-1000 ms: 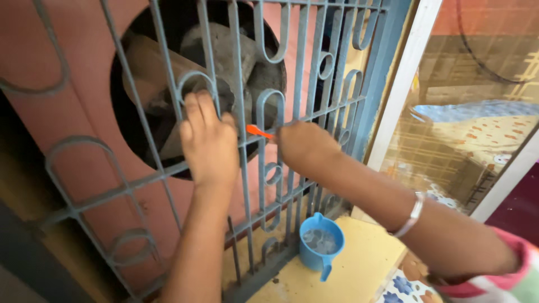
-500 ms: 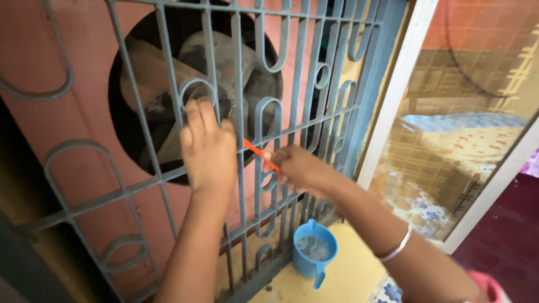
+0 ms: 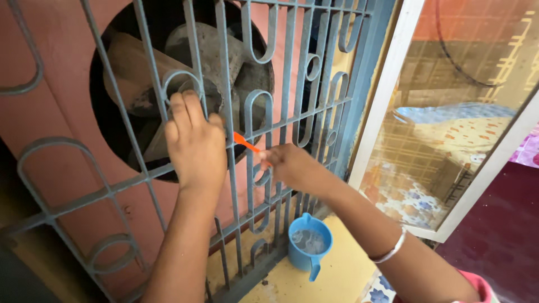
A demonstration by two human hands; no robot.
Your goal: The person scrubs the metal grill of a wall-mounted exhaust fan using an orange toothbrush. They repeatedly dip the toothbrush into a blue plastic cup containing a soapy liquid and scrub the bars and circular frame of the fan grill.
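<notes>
Now right hand [image 3: 292,167] fingers pinch orange brush [image 3: 245,143] handle; left hand [image 3: 195,147] fingers curled through grille [image 3: 314,118].

orange tool [image 3: 245,142] tip behind bar, grille [image 3: 292,129] cropped

A home: barred window grille [image 3: 292,112], wall exhaust fan [image 3: 213,62], patterned bedsheet [image 3: 449,140].

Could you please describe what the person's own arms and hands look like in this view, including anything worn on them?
Both forearms are bare. The left hand and its arm show no sleeve, ring or band. The right hand is also bare, but that arm wears a thin pale bangle on the forearm, and a pink sleeve edge shows near the upper arm at the picture's bottom.
</notes>
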